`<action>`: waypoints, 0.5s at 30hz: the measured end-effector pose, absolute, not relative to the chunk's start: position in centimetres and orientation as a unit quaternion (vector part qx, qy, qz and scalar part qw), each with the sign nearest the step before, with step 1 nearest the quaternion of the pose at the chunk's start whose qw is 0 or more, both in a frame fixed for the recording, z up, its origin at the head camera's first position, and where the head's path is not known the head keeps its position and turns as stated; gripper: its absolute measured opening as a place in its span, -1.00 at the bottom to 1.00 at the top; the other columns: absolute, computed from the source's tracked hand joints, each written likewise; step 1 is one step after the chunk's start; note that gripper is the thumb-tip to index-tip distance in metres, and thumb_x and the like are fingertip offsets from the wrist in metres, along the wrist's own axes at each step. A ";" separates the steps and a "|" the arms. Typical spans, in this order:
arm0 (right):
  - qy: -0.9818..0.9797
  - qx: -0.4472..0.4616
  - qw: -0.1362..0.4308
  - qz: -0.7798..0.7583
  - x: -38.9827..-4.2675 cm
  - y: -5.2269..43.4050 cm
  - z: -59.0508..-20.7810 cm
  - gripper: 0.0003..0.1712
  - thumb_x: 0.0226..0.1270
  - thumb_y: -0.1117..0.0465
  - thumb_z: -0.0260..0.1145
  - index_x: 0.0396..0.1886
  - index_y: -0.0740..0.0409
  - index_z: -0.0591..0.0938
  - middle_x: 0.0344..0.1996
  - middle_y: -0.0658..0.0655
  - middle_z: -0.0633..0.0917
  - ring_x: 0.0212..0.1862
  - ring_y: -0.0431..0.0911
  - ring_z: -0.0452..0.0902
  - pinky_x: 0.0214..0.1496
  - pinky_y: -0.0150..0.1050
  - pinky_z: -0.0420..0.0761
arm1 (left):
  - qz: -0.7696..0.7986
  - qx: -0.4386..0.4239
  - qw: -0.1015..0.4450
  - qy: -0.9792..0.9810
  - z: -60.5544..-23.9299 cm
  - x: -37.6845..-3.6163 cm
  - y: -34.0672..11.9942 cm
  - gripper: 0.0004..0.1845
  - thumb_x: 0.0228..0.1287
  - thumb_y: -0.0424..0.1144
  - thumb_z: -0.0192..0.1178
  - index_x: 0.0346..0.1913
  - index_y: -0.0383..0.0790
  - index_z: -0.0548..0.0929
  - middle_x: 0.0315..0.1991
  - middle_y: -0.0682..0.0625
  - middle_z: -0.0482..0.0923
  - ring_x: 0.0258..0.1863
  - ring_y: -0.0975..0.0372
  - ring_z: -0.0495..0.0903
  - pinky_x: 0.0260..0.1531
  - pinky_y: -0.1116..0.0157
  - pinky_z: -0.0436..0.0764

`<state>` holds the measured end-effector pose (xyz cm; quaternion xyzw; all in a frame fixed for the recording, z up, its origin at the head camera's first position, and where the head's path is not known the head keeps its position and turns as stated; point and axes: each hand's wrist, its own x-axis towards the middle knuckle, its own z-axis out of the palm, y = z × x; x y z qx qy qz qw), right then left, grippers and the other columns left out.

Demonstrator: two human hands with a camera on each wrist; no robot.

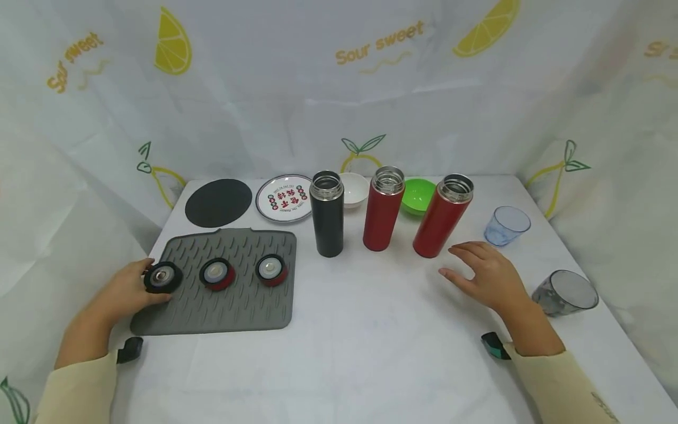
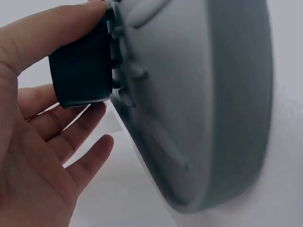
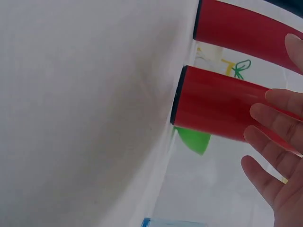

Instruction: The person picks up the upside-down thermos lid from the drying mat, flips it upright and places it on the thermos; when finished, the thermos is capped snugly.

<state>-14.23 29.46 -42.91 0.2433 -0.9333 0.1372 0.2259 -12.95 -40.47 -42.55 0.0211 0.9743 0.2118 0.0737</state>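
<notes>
My left hand (image 1: 124, 292) grips a black thermos lid (image 1: 163, 277) between thumb and fingers, at the left edge of a grey ridged drying mat (image 1: 241, 318). In the left wrist view the lid (image 2: 80, 71) sits right at the mat's ridges. Two red lids with pale undersides, a left one (image 1: 217, 274) and a right one (image 1: 272, 270), lie upturned on the mat. My right hand (image 1: 489, 277) holds nothing, its fingers spread near the base of the right red thermos (image 1: 442, 218). A middle red thermos (image 1: 384, 209) and a black thermos (image 1: 328, 218) stand lidless beside it.
Behind the thermoses are a white bowl (image 1: 354, 189), a green bowl (image 1: 417, 196) and a printed plate (image 1: 286, 215). A black round mat (image 1: 219, 203) lies at back left. On the right stand a blue glass (image 1: 505, 227) and a grey glass (image 1: 564, 294).
</notes>
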 end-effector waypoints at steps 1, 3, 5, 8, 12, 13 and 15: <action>-0.930 0.251 0.228 0.141 -14.2 29.2 -43.1 -0.42 -0.05 -0.02 0.55 -0.05 0.22 0.70 -0.11 0.17 0.69 0.00 0.10 0.54 -0.06 0.10 0.60 | 0.212 0.018 0.070 0.975 -42.7 -12.9 -40.5 0.06 -0.11 -0.03 0.53 0.25 -0.72 0.20 0.09 -0.61 0.28 0.07 -0.38 0.29 0.02 -0.32 0.30; -0.922 0.268 0.235 0.150 -14.2 28.8 -43.4 -0.43 0.03 -0.10 0.51 -0.07 0.21 0.70 -0.14 0.15 0.70 -0.03 0.07 0.56 -0.10 0.06 0.62 | 0.212 0.019 0.060 0.975 -42.8 -12.9 -40.4 -0.03 -0.07 -0.07 0.51 0.21 -0.69 0.27 0.07 -0.59 0.33 0.06 -0.36 0.33 0.01 -0.30 0.32; -0.915 0.284 0.237 0.161 -14.1 28.2 -43.6 -0.42 0.12 -0.19 0.43 -0.08 0.20 0.71 -0.16 0.13 0.71 -0.06 0.06 0.58 -0.13 0.04 0.63 | 0.217 0.023 0.040 0.975 -42.5 -12.9 -39.7 -0.08 -0.05 -0.08 0.51 0.21 -0.65 0.30 0.08 -0.56 0.34 0.07 -0.34 0.34 0.01 -0.29 0.32; -0.915 0.289 0.210 0.189 -13.7 26.7 -43.3 -0.42 0.19 -0.21 0.38 -0.05 0.18 0.71 -0.13 0.12 0.71 -0.03 0.06 0.59 -0.10 0.06 0.63 | 0.231 0.057 0.001 0.971 -41.1 -13.4 -36.9 -0.12 -0.05 -0.12 0.52 0.23 -0.57 0.33 0.10 -0.49 0.35 0.08 -0.29 0.34 0.01 -0.26 0.34; -0.925 0.269 0.130 0.237 -13.4 23.5 -42.4 -0.50 0.19 -0.08 0.43 0.04 0.11 0.68 -0.06 0.08 0.71 0.04 0.05 0.58 -0.02 0.09 0.61 | 0.256 0.151 -0.049 0.953 -39.1 -14.5 -29.4 -0.19 -0.09 -0.22 0.54 0.23 -0.43 0.39 0.10 -0.28 0.41 0.07 -0.11 0.41 0.03 -0.14 0.41; -0.925 0.264 0.110 0.250 -13.4 22.6 -42.2 -0.51 0.21 -0.06 0.42 0.05 0.09 0.67 -0.05 0.07 0.70 0.05 0.04 0.58 0.00 0.09 0.60 | 0.259 0.181 -0.053 0.947 -38.8 -14.8 -27.0 -0.21 -0.09 -0.22 0.55 0.21 -0.38 0.41 0.09 -0.22 0.42 0.06 -0.05 0.43 0.03 -0.10 0.44; -0.923 0.257 0.081 0.275 -13.4 21.1 -41.9 -0.53 0.24 -0.05 0.40 0.08 0.06 0.66 -0.03 0.04 0.70 0.05 0.01 0.58 0.01 0.07 0.59 | 0.253 0.238 -0.059 0.936 -38.6 -15.1 -22.5 -0.23 -0.11 -0.18 0.55 0.20 -0.30 0.44 0.09 -0.12 0.44 0.06 0.05 0.44 0.07 -0.01 0.46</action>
